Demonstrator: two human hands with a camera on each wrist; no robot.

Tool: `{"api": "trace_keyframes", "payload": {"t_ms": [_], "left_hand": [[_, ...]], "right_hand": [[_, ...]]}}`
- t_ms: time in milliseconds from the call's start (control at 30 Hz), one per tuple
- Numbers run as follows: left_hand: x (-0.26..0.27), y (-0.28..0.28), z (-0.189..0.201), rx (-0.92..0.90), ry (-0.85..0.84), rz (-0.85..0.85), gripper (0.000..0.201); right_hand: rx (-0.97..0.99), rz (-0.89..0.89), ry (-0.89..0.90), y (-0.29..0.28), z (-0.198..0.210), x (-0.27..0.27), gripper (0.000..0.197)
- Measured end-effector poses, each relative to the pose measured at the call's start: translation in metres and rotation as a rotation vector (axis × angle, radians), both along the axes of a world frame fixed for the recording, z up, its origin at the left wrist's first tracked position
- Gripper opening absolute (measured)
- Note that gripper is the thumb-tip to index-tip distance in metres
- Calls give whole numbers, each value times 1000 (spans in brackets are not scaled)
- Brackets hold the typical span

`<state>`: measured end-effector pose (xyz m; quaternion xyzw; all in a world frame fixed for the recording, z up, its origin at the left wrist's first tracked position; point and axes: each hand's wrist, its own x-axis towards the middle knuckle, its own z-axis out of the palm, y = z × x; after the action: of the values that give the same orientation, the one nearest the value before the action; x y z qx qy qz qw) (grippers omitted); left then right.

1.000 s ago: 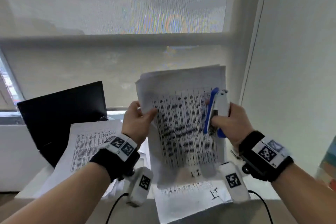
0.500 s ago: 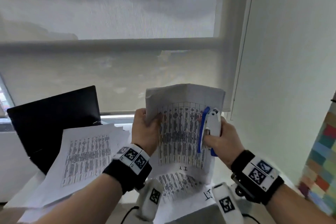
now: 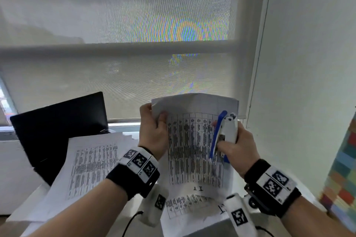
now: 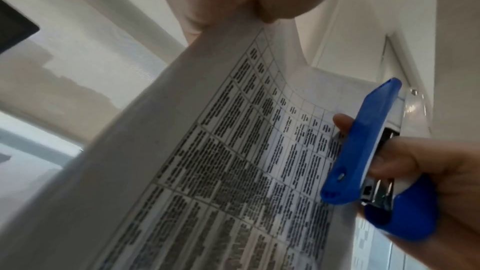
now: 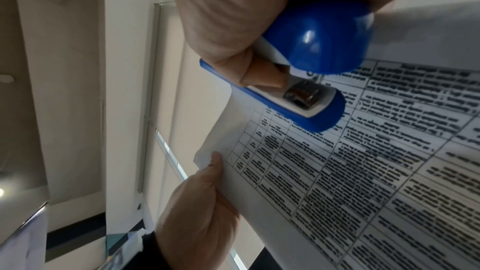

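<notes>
A sheaf of printed pages point(image 3: 190, 144) with a dense table stands upright in the air between my hands. My left hand point(image 3: 154, 132) pinches its upper left corner, thumb on the front. My right hand point(image 3: 235, 150) grips a blue and white stapler point(image 3: 223, 134) at the sheaf's right edge; a fingertip shows past the stapler on the page. In the left wrist view the stapler point(image 4: 363, 151) lies against the printed pages point(image 4: 233, 171). In the right wrist view the stapler point(image 5: 311, 65) is over the page point(image 5: 363, 171), with my left hand point(image 5: 197, 202) holding the far corner.
A black laptop point(image 3: 57, 127) stands open at the left with a loose stack of printed sheets point(image 3: 90, 161) lying over its front. More printed sheets point(image 3: 192, 208) lie on the desk under my hands. A blind-covered window point(image 3: 115, 44) is ahead, a white wall point(image 3: 308, 63) at the right.
The head view has tipped and shifted, so hands and sheaf sit lower in frame than a second ago. Both hands keep the same hold on the pages and the stapler.
</notes>
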<state>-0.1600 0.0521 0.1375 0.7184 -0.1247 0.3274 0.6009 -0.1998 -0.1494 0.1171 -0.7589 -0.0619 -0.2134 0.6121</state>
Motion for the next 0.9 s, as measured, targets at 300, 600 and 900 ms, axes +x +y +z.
{"api": "trace_keyframes", "payload": {"t_ms": [300, 600, 900], "left_hand": [[-8, 12, -36, 159, 376, -193, 63], [-18, 26, -124, 1376, 833, -361, 132], [-35, -23, -159, 1626, 704, -417, 92]], "right_hand": [[-38, -40, 55, -6, 1, -6, 20], [-97, -278, -41, -37, 16, -5, 28], [-33, -266, 9, -51, 20, -9, 26]]}}
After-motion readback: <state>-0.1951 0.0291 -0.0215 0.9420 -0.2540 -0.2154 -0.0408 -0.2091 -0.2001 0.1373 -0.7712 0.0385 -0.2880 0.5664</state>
